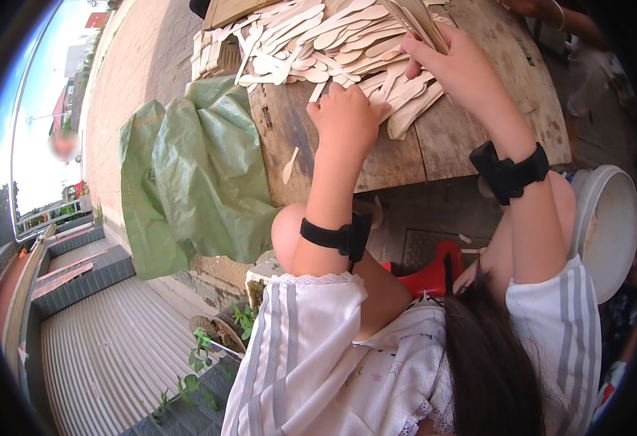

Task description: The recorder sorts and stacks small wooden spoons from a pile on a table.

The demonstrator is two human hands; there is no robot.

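Note:
Flat pale wooden spoons (347,36) lie in a loose heap across the far part of a worn wooden table (391,163). My right hand (458,69) is closed round a small bundle of wooden spoons (414,20), holding it tilted above the heap's right side. At the heap's near edge my left hand (349,120) is closed, fingers curled down into the spoons. Its fingertips are hidden, so what they grip cannot be made out. One single spoon (289,166) lies apart on the table, left of my left forearm.
A green plastic sheet (195,174) drapes over the table's left side. Stacked spoon bundles (213,54) stand at the far left. A white bucket (609,232) is by my right knee, and a red plastic object (435,270) shows beneath me. Another person's arm (577,22) is at upper right.

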